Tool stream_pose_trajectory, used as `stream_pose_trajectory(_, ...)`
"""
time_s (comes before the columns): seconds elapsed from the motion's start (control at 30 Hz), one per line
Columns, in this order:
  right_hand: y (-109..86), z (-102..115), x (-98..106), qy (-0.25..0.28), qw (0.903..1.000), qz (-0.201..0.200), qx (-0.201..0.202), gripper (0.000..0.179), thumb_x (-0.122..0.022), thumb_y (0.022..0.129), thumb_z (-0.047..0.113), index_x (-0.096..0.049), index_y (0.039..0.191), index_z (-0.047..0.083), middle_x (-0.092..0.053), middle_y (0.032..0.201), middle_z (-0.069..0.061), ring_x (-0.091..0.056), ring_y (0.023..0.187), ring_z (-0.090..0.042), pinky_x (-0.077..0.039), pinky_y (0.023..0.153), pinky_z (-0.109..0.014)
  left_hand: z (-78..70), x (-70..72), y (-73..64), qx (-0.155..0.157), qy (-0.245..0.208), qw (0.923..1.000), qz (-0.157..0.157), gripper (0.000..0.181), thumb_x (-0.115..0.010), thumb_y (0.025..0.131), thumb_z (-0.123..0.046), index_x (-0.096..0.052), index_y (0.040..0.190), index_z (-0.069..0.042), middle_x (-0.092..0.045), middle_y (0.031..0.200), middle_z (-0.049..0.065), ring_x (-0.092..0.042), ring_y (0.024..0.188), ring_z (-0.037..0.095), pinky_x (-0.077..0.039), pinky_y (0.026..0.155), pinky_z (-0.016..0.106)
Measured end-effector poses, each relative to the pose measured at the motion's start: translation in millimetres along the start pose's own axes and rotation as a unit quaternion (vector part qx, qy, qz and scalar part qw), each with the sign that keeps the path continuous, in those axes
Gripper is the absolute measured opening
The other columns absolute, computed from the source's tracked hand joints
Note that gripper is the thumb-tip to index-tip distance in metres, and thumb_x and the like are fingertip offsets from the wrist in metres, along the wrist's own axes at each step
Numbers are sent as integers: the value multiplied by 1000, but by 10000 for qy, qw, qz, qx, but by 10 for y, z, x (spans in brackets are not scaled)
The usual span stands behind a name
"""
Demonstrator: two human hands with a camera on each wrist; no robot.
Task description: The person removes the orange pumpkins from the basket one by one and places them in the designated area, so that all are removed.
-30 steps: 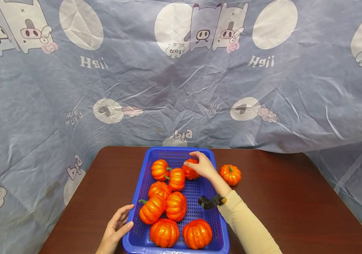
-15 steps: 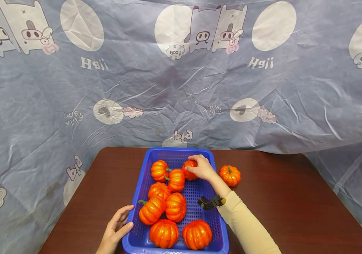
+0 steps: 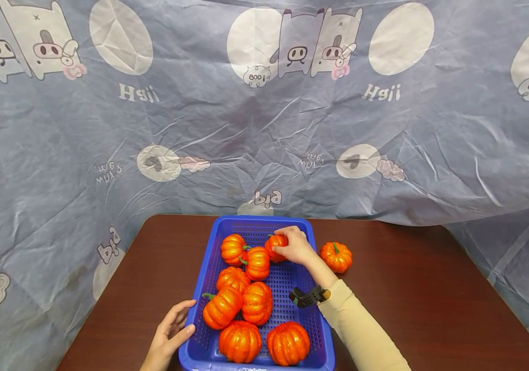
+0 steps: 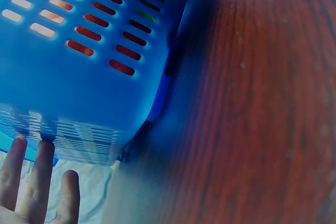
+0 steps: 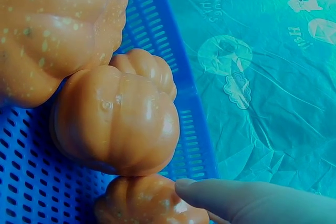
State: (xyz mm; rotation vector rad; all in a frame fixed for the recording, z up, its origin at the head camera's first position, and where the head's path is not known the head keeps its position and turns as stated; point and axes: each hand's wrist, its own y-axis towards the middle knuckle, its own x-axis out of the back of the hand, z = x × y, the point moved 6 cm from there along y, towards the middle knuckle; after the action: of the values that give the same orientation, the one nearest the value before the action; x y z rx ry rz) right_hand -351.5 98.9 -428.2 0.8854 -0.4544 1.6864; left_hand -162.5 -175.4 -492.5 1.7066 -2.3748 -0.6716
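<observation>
In the head view a blue plastic basket [image 3: 322,330] holds several shiny orange pumpkins. My right hand [image 3: 295,247] grips a small pumpkin [image 3: 275,251] in the basket's far right part, thumb on the near side and fingers over the far side. The right wrist view shows one finger [image 5: 210,195] against this pumpkin [image 5: 139,200], with a smooth pumpkin [image 5: 118,121] touching it. My left hand [image 3: 168,332] rests against the basket's left side. Its fingers [image 4: 39,182] look fairly straight at the perforated wall in the left wrist view.
One pumpkin with a green stem [image 3: 336,256] sits on the brown table [image 3: 412,288], right of the basket. Two larger pumpkins, one of them on the right [image 3: 288,343], lie at the basket's near end. A grey printed cloth [image 3: 255,129] hangs behind the table.
My right hand has come down and its fingers have closed round the small pumpkin. That pumpkin has turned a little, and its stem now shows. The left hand stays in place.
</observation>
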Motion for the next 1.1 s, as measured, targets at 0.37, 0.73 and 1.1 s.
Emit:
stream_pose_trajectory(0.37, 9, -12, 3, 57, 9999, -105, 35, 34, -72, 77, 9, -64, 110, 5, -52, 115, -19, -46, 106, -39, -42, 87, -49, 12, 6, -2, -28, 3, 10000, 30, 46, -37, 90, 17, -32, 136, 10, -54, 131, 7, -57, 111, 19, -54, 81, 35)
stream_pose_trajectory(0.73, 10, -8, 28, 29, 9997, -225, 76, 45, -75, 73, 11, -63, 115, -1, -52, 118, -20, -44, 108, -40, -39, 91, -49, 11, 4, 3, -123, 29, 9999, 58, 47, -37, 89, 18, -32, 135, 11, -54, 130, 7, -57, 111, 19, -54, 81, 35)
stream_pose_trajectory(1.1, 19, -7, 30, 439, 9985, -262, 171, 41, -84, 64, 14, -60, 98, 6, -55, 105, -15, -50, 98, -29, -47, 82, -42, -11, -13, 9, -148, -15, 9998, 96, 46, -37, 89, 17, -32, 135, 12, -55, 129, 8, -58, 110, 19, -53, 81, 35)
